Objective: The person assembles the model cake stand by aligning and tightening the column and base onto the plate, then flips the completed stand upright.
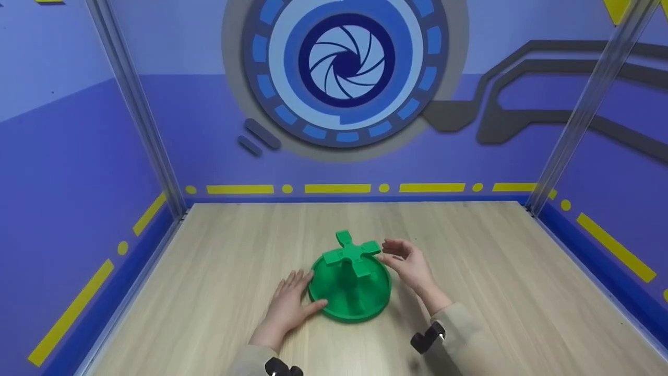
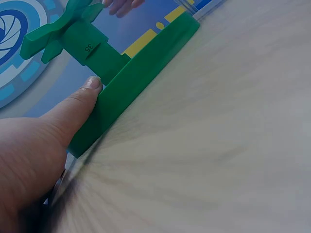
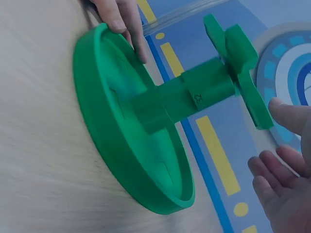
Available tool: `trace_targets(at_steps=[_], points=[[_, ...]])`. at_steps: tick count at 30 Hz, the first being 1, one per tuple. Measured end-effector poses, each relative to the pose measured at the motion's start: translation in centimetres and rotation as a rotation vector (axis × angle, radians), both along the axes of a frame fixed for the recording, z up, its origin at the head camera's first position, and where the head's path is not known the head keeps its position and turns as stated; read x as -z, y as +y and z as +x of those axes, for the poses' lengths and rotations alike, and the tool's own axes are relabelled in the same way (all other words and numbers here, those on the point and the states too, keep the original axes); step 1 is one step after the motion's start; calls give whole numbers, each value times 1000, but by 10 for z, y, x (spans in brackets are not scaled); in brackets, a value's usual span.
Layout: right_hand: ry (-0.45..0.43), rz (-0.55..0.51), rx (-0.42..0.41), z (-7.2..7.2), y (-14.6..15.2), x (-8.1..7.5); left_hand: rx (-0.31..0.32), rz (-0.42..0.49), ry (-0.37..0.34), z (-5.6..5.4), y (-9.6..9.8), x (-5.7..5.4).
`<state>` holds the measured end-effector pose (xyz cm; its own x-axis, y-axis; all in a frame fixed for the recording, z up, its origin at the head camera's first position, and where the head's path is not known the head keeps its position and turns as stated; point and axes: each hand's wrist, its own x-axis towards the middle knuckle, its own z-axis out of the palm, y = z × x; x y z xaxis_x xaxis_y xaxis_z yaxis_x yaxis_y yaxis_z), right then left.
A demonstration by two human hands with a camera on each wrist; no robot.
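Note:
A green plastic stand stands upright on the wooden table. Its round dish-like base (image 1: 360,312) has a raised rim, and a stepped post (image 3: 194,92) with small embossed digits rises from the middle. A four-armed cross piece (image 1: 350,253) tops the post. My left hand (image 1: 288,308) rests at the base's left side, fingers spread along the outside and thumb (image 2: 80,104) lying over the rim. To the right of the cross is my right hand (image 1: 409,262), fingers loosely bent and holding nothing. Its thumb tip is close to one arm; whether they touch I cannot tell.
The light wooden tabletop (image 1: 235,245) runs back to a blue printed wall (image 1: 172,130) with yellow dashes. Metal corner posts (image 1: 138,104) stand at the back left and back right. Black straps with small devices (image 1: 428,337) sit on both sleeves.

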<state>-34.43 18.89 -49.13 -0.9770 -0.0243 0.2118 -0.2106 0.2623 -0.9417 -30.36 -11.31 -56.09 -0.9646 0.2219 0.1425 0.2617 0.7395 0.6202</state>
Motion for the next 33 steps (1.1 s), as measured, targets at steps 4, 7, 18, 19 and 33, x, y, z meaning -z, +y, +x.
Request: trace_targets(at_steps=[4,7,18,19,33], points=[[13,10,-112,-9,3,1,2,-4,1,0,0,-1],[10,32,-190,-14,4,1,-3,-1,-5,0,0,-1],[-3,75,-274,-21,6,1,-1,16,-4,2,0,0],[-3,75,-273,-21,7,1,1,17,-1,2,0,-1],[-25,90,-316,-15,16,2,-4,5,1,2,0,1]])
